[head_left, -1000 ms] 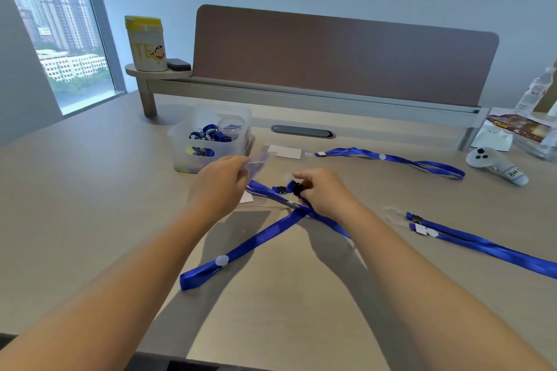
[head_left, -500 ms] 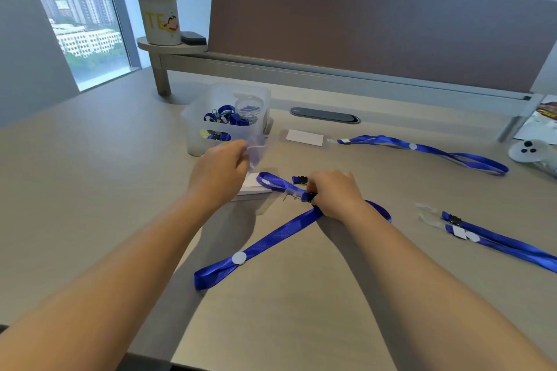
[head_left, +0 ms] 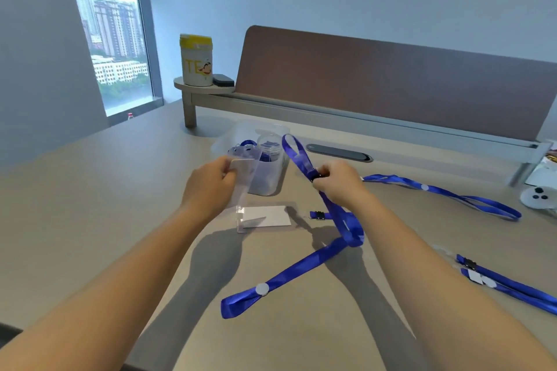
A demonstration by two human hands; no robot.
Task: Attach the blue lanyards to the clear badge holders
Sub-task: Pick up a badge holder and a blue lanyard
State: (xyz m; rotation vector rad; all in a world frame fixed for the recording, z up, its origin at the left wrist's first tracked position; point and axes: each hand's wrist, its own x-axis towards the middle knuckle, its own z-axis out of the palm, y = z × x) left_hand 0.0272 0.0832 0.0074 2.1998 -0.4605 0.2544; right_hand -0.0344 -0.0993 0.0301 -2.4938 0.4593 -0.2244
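Note:
My left hand (head_left: 211, 185) holds a clear badge holder (head_left: 245, 159) upright above the desk, its slotted top edge up. My right hand (head_left: 339, 182) pinches the black clip end of a blue lanyard (head_left: 301, 272), lifted off the desk. A short blue loop (head_left: 294, 150) sticks up above my fingers. The rest of the strap hangs down and trails across the desk toward me, with a white round slider on it. The two hands are apart, level with each other.
A second clear badge holder with a white card (head_left: 265, 217) lies flat below my hands. A clear plastic bin (head_left: 265, 166) with blue lanyards stands behind. More lanyards (head_left: 446, 193) (head_left: 509, 286) lie to the right. A white controller (head_left: 539, 196) sits at the far right, a yellow-lidded canister (head_left: 196, 60) on the shelf.
Both hands have risen off the desk. The right hand lifted the lanyard's clip end so a loop stands up; the left hand raised the badge holder upright. My view tilted up.

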